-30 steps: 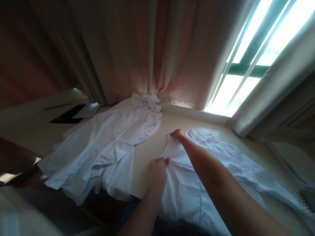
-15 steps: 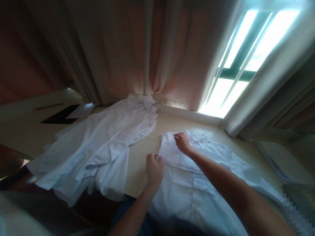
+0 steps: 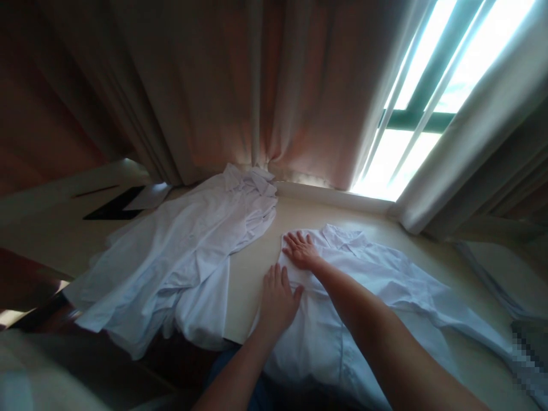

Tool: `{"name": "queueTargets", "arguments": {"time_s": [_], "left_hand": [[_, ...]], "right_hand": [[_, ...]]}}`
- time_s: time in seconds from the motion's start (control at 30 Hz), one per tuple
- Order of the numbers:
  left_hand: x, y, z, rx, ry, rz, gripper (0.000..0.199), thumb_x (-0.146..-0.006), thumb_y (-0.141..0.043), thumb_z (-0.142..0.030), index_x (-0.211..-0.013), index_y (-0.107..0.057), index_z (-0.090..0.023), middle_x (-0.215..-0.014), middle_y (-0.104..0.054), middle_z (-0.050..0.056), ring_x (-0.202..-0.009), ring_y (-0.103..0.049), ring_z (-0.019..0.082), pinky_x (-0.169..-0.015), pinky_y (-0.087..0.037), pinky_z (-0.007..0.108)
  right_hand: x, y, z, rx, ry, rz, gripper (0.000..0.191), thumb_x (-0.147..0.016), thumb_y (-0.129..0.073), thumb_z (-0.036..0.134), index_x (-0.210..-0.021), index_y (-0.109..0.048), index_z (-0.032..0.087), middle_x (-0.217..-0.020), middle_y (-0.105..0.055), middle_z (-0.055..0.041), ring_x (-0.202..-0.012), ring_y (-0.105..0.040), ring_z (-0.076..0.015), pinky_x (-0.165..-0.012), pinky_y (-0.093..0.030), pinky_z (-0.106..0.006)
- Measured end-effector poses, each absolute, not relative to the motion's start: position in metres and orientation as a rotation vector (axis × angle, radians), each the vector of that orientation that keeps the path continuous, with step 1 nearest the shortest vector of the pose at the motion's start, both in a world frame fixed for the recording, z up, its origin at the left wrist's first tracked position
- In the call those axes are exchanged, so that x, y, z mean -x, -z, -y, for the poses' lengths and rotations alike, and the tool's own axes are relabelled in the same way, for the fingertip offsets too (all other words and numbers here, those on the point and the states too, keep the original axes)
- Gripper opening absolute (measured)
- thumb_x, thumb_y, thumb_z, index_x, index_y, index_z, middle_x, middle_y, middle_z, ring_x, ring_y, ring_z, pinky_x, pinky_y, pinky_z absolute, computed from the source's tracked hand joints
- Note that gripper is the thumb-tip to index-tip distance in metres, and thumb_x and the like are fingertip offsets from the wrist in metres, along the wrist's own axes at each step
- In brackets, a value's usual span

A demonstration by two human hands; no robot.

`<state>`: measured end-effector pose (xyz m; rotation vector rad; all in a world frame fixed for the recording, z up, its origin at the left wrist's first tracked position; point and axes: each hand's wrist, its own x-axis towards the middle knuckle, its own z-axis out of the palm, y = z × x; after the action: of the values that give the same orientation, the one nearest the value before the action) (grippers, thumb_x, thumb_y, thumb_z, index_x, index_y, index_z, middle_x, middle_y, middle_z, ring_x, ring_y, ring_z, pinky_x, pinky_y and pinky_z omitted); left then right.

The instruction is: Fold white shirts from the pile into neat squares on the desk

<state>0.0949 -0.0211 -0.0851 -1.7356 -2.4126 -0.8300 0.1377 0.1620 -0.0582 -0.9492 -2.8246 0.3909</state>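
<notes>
Grip unclenched and flattened: we list the left hand (image 3: 279, 302) at the edge of a white shirt (image 3: 400, 282), the right hand (image 3: 301, 249) beyond, palm down upon it. The shirt lies spread on a pale table (image 3: 247, 277); behind, we record curtains (image 3: 214, 103).

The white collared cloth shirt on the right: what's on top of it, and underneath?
The right hand lies flat and spread on this white shirt; the left hand rests at its edge. The pale cream tabletop shows beside it, but whatever lies underneath is covered.
</notes>
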Motion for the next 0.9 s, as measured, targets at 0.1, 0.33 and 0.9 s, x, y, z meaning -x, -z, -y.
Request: {"name": "queueTargets", "arguments": {"time_s": [0.1,0.33,0.9], "left_hand": [[-0.097,0.082,0.017,1.712,0.839,2.469,0.066,-0.085,-0.056,-0.042,-0.140,-0.041,-0.010,-0.152,-0.029,0.021,-0.144,-0.017,0.032,-0.116,-0.011,0.053],[-0.095,0.089,0.010,1.736,0.706,2.425,0.069,-0.087,-0.048,-0.046,-0.141,-0.038,-0.004,-0.151,-0.029,0.025,-0.144,-0.016,0.032,-0.116,-0.011,0.052],[-0.098,0.097,-0.007,1.680,0.282,2.461,0.079,-0.089,-0.033,-0.056,-0.145,-0.032,-0.001,-0.154,-0.024,0.022,-0.144,-0.014,0.032,-0.116,-0.008,0.048]], "right_hand": [[-0.140,0.054,-0.159,1.025,-0.381,2.812,0.062,-0.097,-0.022,0.058,-0.151,-0.023,0.029,-0.158,-0.019,-0.0018,-0.146,-0.004,-0.0283,-0.113,0.000,-0.057],[-0.190,0.043,-0.126,0.924,-0.170,2.698,0.063,-0.098,-0.024,0.054,-0.151,-0.025,0.021,-0.158,-0.017,-0.0051,-0.146,-0.003,-0.0239,-0.116,0.003,-0.049],[-0.549,0.102,-0.108,1.801,0.053,2.329,0.060,-0.098,-0.021,0.050,-0.147,-0.035,0.020,-0.151,-0.035,-0.0091,-0.141,-0.026,-0.0241,-0.114,-0.020,-0.051]]}}
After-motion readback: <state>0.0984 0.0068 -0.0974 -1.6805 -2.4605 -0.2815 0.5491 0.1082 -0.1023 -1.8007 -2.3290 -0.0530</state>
